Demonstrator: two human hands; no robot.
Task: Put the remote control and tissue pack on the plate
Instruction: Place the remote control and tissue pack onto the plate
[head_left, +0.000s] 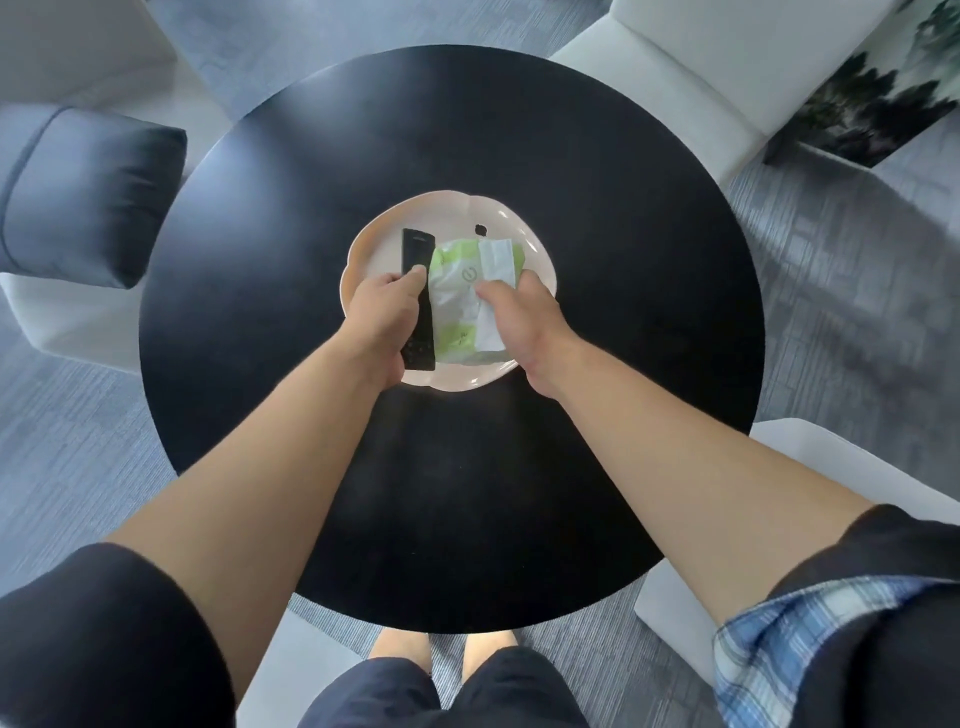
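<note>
Cushion: a dark cushion (88, 192) sits off the table (597, 260) at 9 o'clock, clear of the action.

Left hand: the left hand (384, 322) reaches in from 7 o'clock, forearm extended, fingers curled closed around the near half of the remote (417, 260), thumb resting on top.

Remote: a slim black bar lying 12-to-6 on the plate's left side; its near end overhangs the rim at about 7 o'clock.

Plate: a pale scalloped plate (498, 213) at the centre of the round black table, with a small dark mark at its 1 o'clock.

Tissues: the green-and-white tissues (462, 291), crumpled, sit mid-plate, just beside the remote.

Right hand: the right hand (519, 317) comes in from 5 o'clock, wrist bent down, fingers pinched on the pack's near right edge; whether the pack rests fully on the plate cannot be told.

Risk, remote: released as it lies, the overhanging end could tip it off the rim onto the table.

Risk, tissues: the soft wrapper may cling to the fingers and drag the pack back toward 5 o'clock as the hand leaves.

Risk, plate: a sideways nudge from either hand could slide the plate on the smooth top.
</note>
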